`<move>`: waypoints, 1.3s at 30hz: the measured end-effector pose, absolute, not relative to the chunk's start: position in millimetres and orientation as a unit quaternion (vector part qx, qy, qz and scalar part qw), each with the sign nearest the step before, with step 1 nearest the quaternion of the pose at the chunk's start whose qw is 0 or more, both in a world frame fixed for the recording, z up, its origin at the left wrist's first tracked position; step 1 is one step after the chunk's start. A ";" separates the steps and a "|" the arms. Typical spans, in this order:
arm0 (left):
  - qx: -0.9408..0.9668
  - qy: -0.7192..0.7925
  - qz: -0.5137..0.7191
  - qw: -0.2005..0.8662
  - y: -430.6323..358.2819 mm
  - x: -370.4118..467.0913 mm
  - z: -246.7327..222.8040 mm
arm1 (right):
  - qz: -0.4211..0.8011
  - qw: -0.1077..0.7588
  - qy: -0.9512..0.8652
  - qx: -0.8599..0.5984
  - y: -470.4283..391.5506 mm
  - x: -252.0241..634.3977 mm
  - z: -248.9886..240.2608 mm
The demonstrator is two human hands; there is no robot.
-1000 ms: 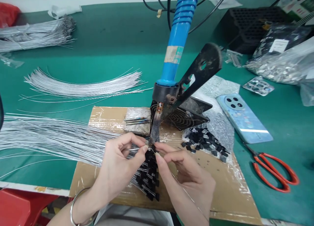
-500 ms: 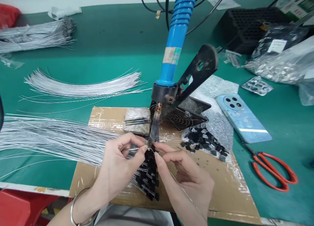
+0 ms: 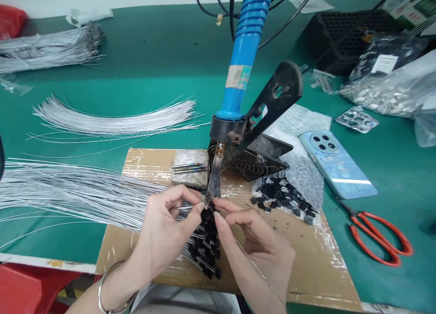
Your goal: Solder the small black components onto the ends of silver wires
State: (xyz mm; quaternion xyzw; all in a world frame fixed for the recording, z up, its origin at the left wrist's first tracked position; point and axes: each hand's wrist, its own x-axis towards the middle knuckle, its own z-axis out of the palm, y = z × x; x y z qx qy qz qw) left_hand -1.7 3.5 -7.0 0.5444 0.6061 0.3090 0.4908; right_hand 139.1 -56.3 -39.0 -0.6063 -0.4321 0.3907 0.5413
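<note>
A soldering iron [image 3: 236, 73] with a blue handle is fixed in a black metal stand [image 3: 275, 98], its tip pointing down between my hands. My left hand [image 3: 166, 232] is closed, pinching a thin grey wire [image 3: 185, 207] whose end lies right by the tip. From the other side my right hand [image 3: 259, 246] pinches a thin strand of solder wire [image 3: 259, 271], which runs back across the palm. The exact contact at the tip is too small to make out. Below the fingers lie several wires with black end pieces [image 3: 204, 248], part of a long wire bundle [image 3: 78, 193].
Cardboard [image 3: 316, 273] covers the work spot. Small black pieces [image 3: 286, 196] lie on bubble wrap at the right, near a blue phone [image 3: 340, 164] and red-handled scissors [image 3: 381, 236]. Another wire bundle [image 3: 119, 118] rests behind. A block with metal rods [image 3: 189, 168] sits left of the iron.
Almost nothing differs. My right hand has shifted very slightly to the left; both hands keep their pinches at the iron's tip.
</note>
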 end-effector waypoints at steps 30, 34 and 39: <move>0.528 0.602 0.304 0.516 2.5 -0.2 -2.9 | 0.289 0.559 -0.489 -0.604 -57.0 134.0 -44.2; 0.528 0.603 0.305 0.514 1.6 0.6 -2.0 | 0.291 0.558 -0.485 -0.607 -56.9 133.3 -43.5; 0.525 0.599 0.310 0.519 2.4 1.3 -1.5 | 0.291 0.561 -0.484 -0.605 -56.9 133.3 -42.2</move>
